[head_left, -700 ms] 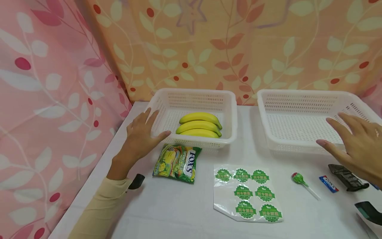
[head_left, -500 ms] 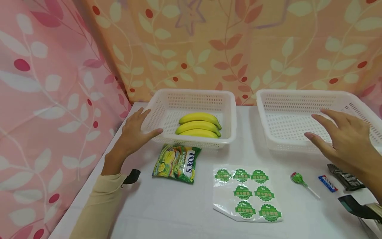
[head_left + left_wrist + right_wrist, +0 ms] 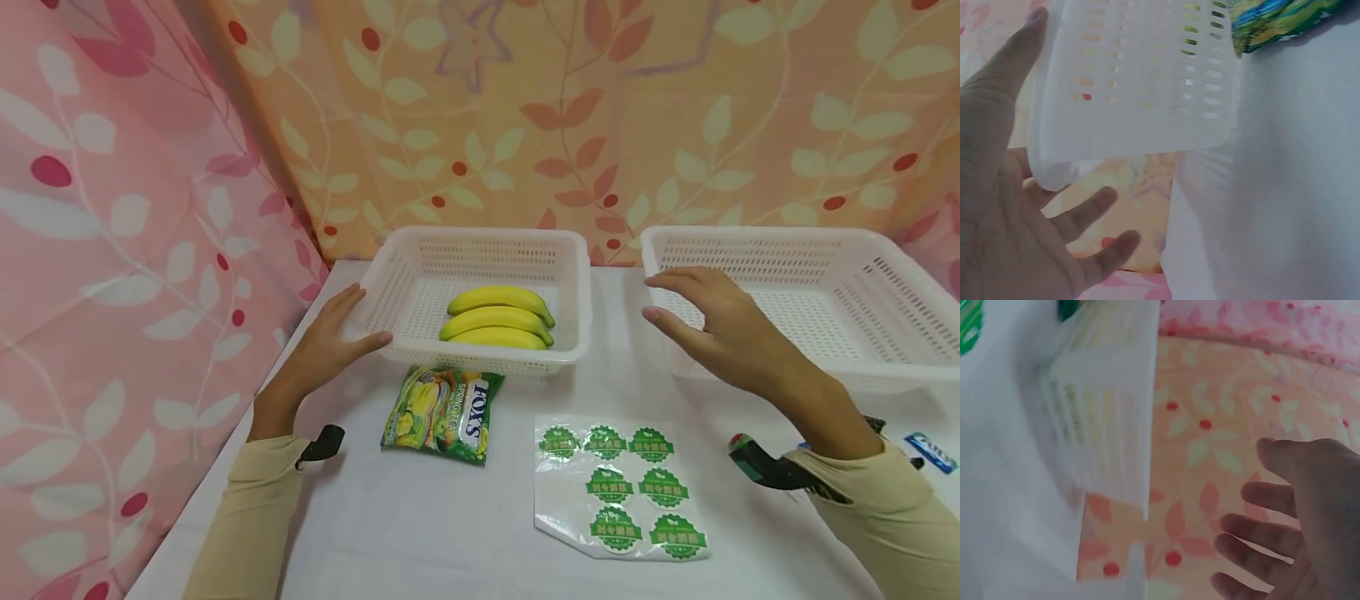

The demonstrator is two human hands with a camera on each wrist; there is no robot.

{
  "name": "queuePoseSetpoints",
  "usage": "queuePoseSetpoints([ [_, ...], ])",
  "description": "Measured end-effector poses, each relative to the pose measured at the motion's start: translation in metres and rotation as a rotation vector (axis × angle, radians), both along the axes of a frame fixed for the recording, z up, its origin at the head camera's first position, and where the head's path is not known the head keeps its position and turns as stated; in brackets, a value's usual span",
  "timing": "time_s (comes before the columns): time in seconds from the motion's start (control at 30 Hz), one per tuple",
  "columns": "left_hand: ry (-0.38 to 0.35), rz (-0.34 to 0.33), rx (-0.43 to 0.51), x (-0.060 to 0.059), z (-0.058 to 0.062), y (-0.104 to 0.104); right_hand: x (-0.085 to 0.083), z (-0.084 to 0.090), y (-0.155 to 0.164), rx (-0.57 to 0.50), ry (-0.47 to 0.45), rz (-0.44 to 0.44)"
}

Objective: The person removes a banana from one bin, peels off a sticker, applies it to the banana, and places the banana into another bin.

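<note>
A white perforated basket (image 3: 480,236) at the back left holds three yellow bananas (image 3: 498,321). My left hand (image 3: 354,321) cups its front-left corner with fingers spread. The thumb (image 3: 1022,44) lies along the basket wall (image 3: 1141,81), and the fingers hang loosely behind the corner. A second white basket (image 3: 825,242) stands at the back right. Over its front-left corner hovers my right hand (image 3: 660,298), fingers extended and holding nothing. In the right wrist view the fingers (image 3: 1260,534) are spread beside a blurred basket wall (image 3: 1104,425).
A green Fox's candy bag (image 3: 442,412) lies in front of the left basket, and a sheet of green round stickers (image 3: 618,483) to its right. A blue packet (image 3: 930,452) sits at the right edge. Patterned curtains close off the back and left. The table is white.
My right hand has swept left from the right basket's front-right side to its front-left corner. My left hand has slid slightly left and back along the left basket's corner.
</note>
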State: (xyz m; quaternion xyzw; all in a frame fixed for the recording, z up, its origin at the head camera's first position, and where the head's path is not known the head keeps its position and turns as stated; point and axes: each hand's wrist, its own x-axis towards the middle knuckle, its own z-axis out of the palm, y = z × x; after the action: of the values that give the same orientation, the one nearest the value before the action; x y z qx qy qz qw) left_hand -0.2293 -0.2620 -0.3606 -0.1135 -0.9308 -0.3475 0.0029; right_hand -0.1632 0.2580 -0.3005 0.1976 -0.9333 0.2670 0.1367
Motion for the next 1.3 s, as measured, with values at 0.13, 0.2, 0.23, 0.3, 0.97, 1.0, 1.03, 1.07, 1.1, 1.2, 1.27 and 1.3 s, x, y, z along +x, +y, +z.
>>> queuePoseSetpoints([
  [0.13,-0.034,-0.008,-0.009,-0.002,0.003,-0.002,-0.016,0.008,-0.029,-0.045,-0.122,0.049],
  [0.2,-0.043,-0.008,-0.02,-0.003,0.005,-0.002,-0.025,0.01,-0.042,-0.065,-0.17,0.081],
  [0.23,-0.049,-0.007,-0.022,-0.003,0.006,-0.002,-0.031,0.011,-0.049,-0.073,-0.196,0.097],
  [0.3,-0.057,-0.007,-0.025,-0.003,0.007,-0.002,-0.041,0.014,-0.059,-0.081,-0.268,0.133],
  [0.97,-0.053,-0.012,0.0,-0.002,0.006,-0.003,-0.126,0.004,-0.136,-0.041,-0.932,0.252],
  [1.0,-0.053,-0.011,0.0,-0.002,0.006,-0.003,-0.128,0.003,-0.137,-0.044,-0.946,0.243],
  [1.03,-0.055,-0.009,0.0,-0.002,0.006,-0.002,-0.129,0.002,-0.139,-0.049,-0.962,0.239],
  [1.07,-0.056,-0.008,-0.001,-0.002,0.006,-0.002,-0.13,0.0,-0.141,-0.049,-0.972,0.238],
  [1.1,-0.058,-0.007,0.0,-0.002,0.006,-0.002,-0.131,-0.002,-0.142,-0.052,-0.982,0.238],
  [1.2,-0.065,-0.001,-0.002,-0.002,0.007,-0.002,-0.133,-0.006,-0.147,-0.05,-1.0,0.241],
  [1.27,-0.07,0.001,-0.003,-0.002,0.007,-0.001,-0.135,-0.009,-0.149,-0.052,-1.011,0.245],
  [1.3,-0.072,0.003,-0.003,-0.002,0.008,-0.001,-0.135,-0.01,-0.15,-0.051,-1.014,0.244],
])
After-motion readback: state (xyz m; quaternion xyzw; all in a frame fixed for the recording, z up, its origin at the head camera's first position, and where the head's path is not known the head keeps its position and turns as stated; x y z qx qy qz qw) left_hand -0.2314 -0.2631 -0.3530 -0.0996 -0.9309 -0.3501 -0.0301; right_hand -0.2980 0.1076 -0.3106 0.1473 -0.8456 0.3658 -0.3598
